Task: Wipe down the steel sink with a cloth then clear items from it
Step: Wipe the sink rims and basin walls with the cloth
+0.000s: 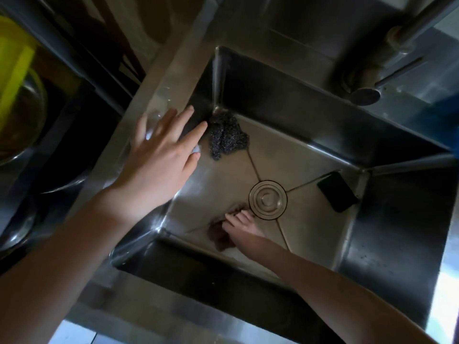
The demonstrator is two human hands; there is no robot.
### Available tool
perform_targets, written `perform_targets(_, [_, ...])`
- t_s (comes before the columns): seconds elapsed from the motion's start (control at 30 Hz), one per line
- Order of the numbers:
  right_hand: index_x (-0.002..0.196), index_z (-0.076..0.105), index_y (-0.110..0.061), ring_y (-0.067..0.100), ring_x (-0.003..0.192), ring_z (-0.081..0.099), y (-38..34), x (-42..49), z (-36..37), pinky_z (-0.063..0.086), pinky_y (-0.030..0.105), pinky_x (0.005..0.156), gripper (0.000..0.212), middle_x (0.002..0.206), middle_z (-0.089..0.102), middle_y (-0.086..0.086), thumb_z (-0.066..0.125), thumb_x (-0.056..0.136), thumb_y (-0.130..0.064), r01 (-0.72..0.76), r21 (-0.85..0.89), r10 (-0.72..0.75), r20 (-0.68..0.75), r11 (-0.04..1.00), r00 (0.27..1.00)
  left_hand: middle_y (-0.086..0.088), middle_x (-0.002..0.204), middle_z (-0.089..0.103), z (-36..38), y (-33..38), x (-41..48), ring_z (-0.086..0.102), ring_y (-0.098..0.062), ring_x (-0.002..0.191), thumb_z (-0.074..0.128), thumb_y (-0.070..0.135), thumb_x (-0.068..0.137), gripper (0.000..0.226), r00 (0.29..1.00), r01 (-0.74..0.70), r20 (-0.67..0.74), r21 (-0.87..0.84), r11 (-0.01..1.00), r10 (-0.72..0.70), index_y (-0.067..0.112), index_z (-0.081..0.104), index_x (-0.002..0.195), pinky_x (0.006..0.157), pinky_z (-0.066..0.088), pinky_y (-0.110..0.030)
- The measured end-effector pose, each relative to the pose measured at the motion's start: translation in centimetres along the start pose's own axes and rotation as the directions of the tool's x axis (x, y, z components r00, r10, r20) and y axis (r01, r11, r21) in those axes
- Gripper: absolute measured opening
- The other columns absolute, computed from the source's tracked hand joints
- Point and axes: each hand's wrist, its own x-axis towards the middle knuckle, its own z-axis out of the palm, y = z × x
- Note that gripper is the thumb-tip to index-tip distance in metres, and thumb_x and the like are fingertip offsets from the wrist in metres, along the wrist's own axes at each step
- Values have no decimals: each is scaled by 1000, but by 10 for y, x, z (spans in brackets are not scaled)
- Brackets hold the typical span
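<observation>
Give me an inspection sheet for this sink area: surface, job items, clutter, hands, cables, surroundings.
Surface: steel sink, with the drain cover seated at the centre of the basin floor.
Job's things: dark reddish cloth on the basin floor beside the drain cover.
Clutter: steel scourer in the far-left corner; flat black phone-like object near the right corner.
Hands: left hand open over the left rim, fingers pointing toward the steel scourer; right hand on the cloth, grip unclear.
Cables: nothing seen.
Surroundings: faucet behind the basin; yellow-green container and bowl at left.
</observation>
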Motion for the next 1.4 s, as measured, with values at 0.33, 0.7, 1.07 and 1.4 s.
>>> perform_targets(0.33, [106,62,-11,33,106,56,15,76,-43,40,39,92,25,119,61,10,50,84,-11,-273,95,271,33,957,962,-11,145,40,-6,-2,-103,42,-30,129,44,35,86,50,988,152,29,-51,987,-151,20,50,134,103,23,-55])
perform_targets(0.7, [89,69,-12,30,83,65,-48,59,-17,52,34,85,20,99,69,11,67,71,-20,159,120,-167,55,980,984,-15,142,45,-10,25,-158,45,-36,128,35,37,85,52,961,241,177,-163,957,-212,18,57,128,101,29,-62])
perform_targets(1.07, [123,55,-20,19,132,40,55,-78,13,25,28,108,34,149,38,-1,53,89,-17,-278,111,254,188,954,949,-7,116,61,-2,62,-181,63,-28,103,41,35,84,41,988,70,149,-270,960,-30,17,65,114,93,30,-51])
perform_targets(1.4, [102,66,-21,28,98,63,110,-73,-3,50,32,83,22,105,68,8,63,81,-14,-750,236,774,-12,617,633,-2,99,67,15,80,-212,66,-27,85,45,32,85,36,999,3,39,-224,975,6,17,70,105,86,34,-46])
